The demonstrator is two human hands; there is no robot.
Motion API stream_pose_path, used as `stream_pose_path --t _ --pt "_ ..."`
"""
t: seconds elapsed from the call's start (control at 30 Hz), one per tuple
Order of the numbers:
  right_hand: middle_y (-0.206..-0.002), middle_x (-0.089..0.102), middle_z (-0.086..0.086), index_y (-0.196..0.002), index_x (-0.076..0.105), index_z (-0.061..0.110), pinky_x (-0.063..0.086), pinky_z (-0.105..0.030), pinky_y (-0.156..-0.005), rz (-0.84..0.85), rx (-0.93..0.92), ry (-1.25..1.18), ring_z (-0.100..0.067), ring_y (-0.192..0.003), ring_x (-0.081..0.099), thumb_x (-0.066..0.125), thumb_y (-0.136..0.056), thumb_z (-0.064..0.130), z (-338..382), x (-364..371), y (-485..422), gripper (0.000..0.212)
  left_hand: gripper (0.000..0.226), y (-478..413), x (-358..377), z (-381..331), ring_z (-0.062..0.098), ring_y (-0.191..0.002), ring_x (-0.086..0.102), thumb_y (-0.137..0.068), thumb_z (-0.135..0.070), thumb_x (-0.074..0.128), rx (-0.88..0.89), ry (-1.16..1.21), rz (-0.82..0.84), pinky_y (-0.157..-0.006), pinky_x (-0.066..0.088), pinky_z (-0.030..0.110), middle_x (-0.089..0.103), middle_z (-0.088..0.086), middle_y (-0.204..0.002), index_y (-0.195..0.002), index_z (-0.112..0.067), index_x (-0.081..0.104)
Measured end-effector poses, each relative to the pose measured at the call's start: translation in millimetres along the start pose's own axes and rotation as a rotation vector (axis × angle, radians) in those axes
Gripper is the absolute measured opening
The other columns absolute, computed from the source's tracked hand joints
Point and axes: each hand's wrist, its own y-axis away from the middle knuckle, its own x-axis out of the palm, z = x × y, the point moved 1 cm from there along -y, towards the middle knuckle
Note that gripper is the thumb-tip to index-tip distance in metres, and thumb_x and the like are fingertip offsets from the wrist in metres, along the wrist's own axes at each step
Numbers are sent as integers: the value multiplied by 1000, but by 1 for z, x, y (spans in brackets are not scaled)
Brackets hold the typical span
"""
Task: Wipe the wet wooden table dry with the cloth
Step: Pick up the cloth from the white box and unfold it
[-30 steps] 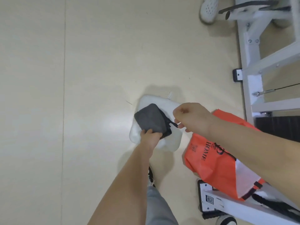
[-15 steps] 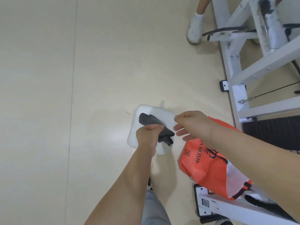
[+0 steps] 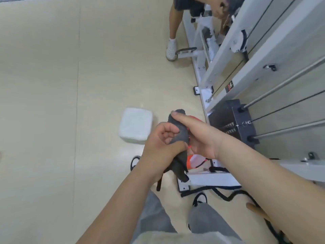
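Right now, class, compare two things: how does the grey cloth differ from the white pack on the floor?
Colour: the cloth is dark grey; the pack is white.
Place: the left hand and right hand hold the cloth up; the pack lies on the floor.
Shape: the cloth hangs crumpled; the pack is a squarish block with rounded corners.
Shared: both look soft.

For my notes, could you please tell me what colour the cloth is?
The cloth is plain dark grey, best seen in the head view.
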Motion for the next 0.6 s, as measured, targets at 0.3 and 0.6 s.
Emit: stream_pose_path --t 0.3,0.6 --pt "-106 77 -15 -103 74 11 55 -43 -93 -298 -252 -385 -27 -95 75 62 -97 23 -59 -72 158 19 32 83 118 -22 20 -75 68 -79 -6 84 -23 -234 396 -67 55 30 72 12 -86 -102 -21 66" --pt "-107 78 -20 -124 69 8 64 -42 -76 -771 -431 -990 -32 -93 77 64 -100 23 -184 -90 275 29 21 131 224 7 11 -62 55 -90 -9 76 99 -590 711 -60 53 29 59 0 -76 -105 -15 63"
